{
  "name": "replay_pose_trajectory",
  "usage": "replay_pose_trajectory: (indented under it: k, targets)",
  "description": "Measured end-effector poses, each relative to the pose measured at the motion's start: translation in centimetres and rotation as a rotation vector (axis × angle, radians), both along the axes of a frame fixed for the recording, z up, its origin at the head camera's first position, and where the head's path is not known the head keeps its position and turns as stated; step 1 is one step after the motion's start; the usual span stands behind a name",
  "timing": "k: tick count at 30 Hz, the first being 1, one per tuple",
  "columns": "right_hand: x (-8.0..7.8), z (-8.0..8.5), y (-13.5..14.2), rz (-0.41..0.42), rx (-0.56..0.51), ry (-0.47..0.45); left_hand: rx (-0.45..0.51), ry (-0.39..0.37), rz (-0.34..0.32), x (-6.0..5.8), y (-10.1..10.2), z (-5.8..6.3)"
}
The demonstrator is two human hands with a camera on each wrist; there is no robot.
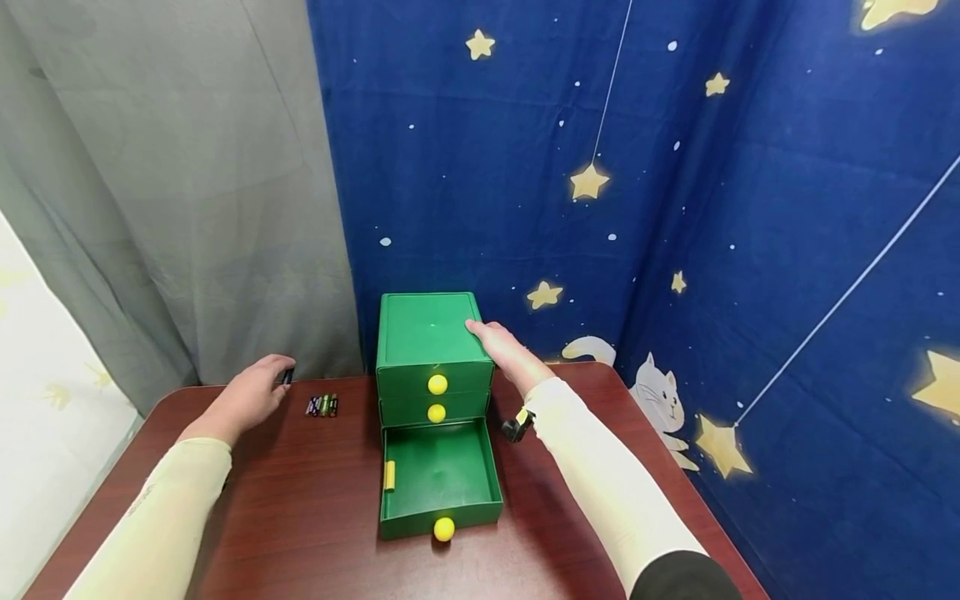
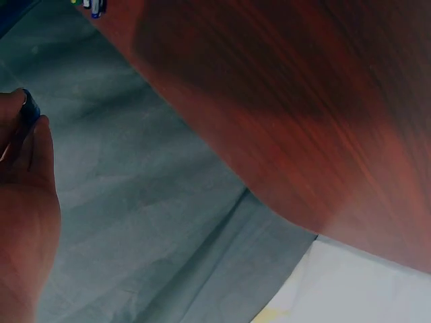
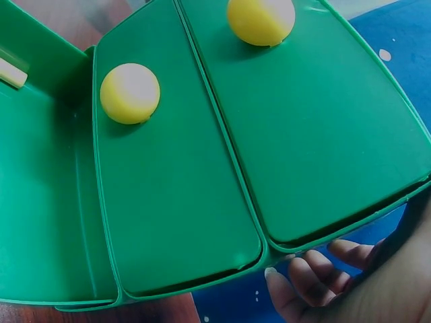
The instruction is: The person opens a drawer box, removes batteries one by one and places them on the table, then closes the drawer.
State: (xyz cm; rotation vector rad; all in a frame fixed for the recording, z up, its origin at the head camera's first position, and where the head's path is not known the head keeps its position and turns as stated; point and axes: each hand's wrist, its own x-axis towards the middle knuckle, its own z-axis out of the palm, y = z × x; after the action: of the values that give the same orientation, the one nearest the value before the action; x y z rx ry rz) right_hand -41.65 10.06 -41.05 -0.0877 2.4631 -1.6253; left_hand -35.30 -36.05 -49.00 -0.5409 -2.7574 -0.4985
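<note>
In the head view my left hand (image 1: pixel 255 396) is over the left part of the table, pinching a small dark battery (image 1: pixel 287 377) between thumb and fingers. The left wrist view shows this battery (image 2: pixel 29 109) as a short dark-blue cylinder. To its right, several batteries (image 1: pixel 322 406) lie side by side on the table. A green drawer cabinet (image 1: pixel 429 329) with yellow round knobs stands in the middle. My right hand (image 1: pixel 510 350) rests on its right side, thumb on the top edge, fingertips (image 3: pixel 286 289) against the side wall. The bottom drawer (image 1: pixel 438 467) is pulled out.
Inside the drawer, a small yellow stick-shaped piece (image 1: pixel 389 475) lies along the left wall. The two upper drawers are closed. Behind the reddish-brown table (image 1: pixel 315 500) hang a grey curtain (image 1: pixel 202 192) and a blue star-patterned curtain (image 1: pixel 480 167).
</note>
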Motion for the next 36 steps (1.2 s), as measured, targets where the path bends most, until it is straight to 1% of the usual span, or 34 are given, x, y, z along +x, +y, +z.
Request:
replay_pose_trajectory:
  k: [3,8,14,18,25,36]
  targets:
    - [-0.1,0.0,-0.1,-0.005,-0.002,-0.002,-0.019,-0.022,0.006,-0.4,0.1,-0.6]
    - [-0.2,-0.1,-0.2,-0.014,-0.012,-0.018,-0.033,-0.017,-0.006,-1.0,0.2,-1.9]
    - [0.1,0.0,-0.4,-0.030,-0.013,-0.018,-0.002,0.011,-0.042,-1.4,0.6,-3.1]
    - [0.1,0.1,-0.5,-0.035,-0.021,-0.011,0.007,-0.008,-0.033,-1.5,0.8,-3.7]
    - [0.0,0.0,-0.4,-0.032,-0.018,-0.017,-0.003,-0.091,0.003,-1.1,1.1,-4.1]
    - [-0.2,0.1,-0.3,-0.025,-0.007,-0.024,-0.002,-0.124,0.027,-1.2,1.0,-4.7]
